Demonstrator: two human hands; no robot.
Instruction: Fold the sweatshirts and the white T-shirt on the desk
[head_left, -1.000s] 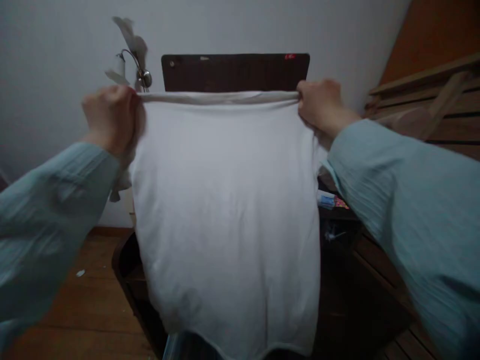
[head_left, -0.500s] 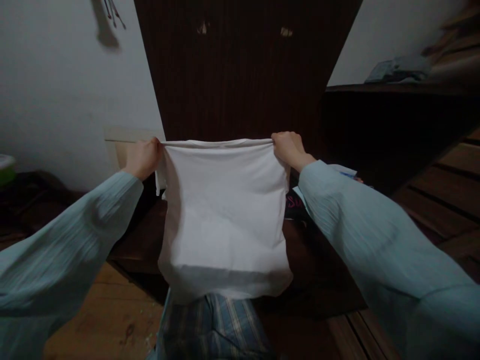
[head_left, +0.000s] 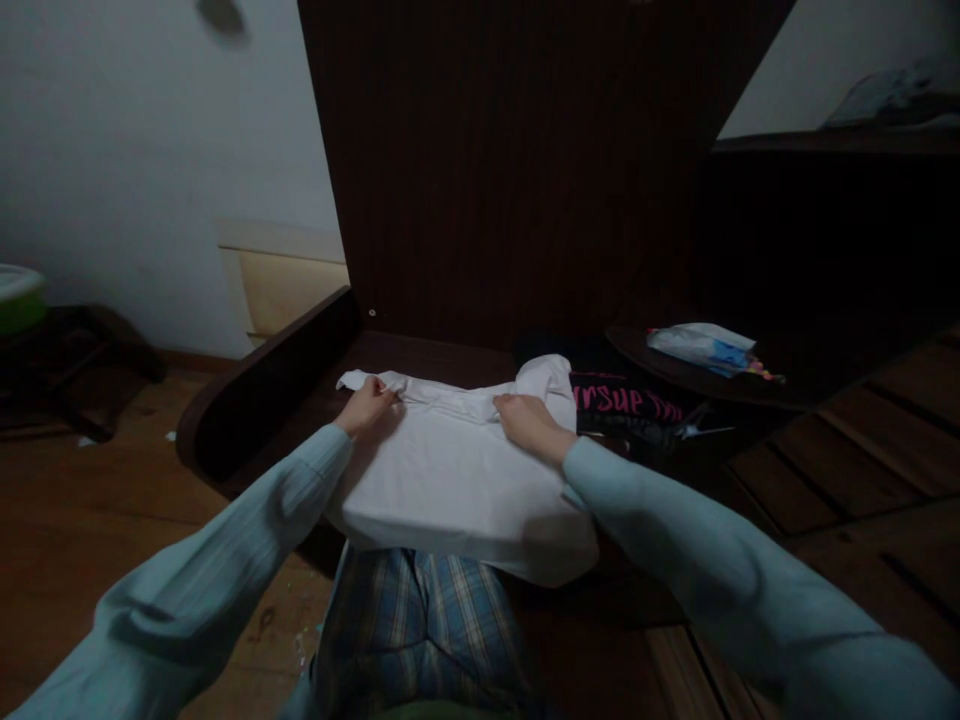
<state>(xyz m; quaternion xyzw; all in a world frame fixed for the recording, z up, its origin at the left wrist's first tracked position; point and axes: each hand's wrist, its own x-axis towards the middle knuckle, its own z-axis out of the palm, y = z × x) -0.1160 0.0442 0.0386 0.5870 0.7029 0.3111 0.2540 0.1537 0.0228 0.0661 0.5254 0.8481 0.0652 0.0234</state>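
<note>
A white T-shirt [head_left: 457,480] lies spread over the dark wooden bench [head_left: 300,410], its lower end hanging over the front edge close to my knees. At its far left part, my left hand [head_left: 369,404] pinches the gathered cloth. My right hand [head_left: 529,425] is closed on the same far edge, further right. Between the hands the fabric is bunched into folds, and a sleeve-like piece sticks up beyond my right hand. The fingertips are partly hidden in the cloth.
Right of the shirt lies a black item with pink lettering [head_left: 626,400], below a blue-and-white packet [head_left: 701,348] on a dark ledge. A tall dark panel [head_left: 510,180] rises behind. At far left, a green tub with a white lid [head_left: 21,300] stands on a low stool.
Both hands have come down and closer together, lowering the T-shirt from a stretched, raised position onto the bench. Its top edge is now gathered. The view has shifted slightly.
</note>
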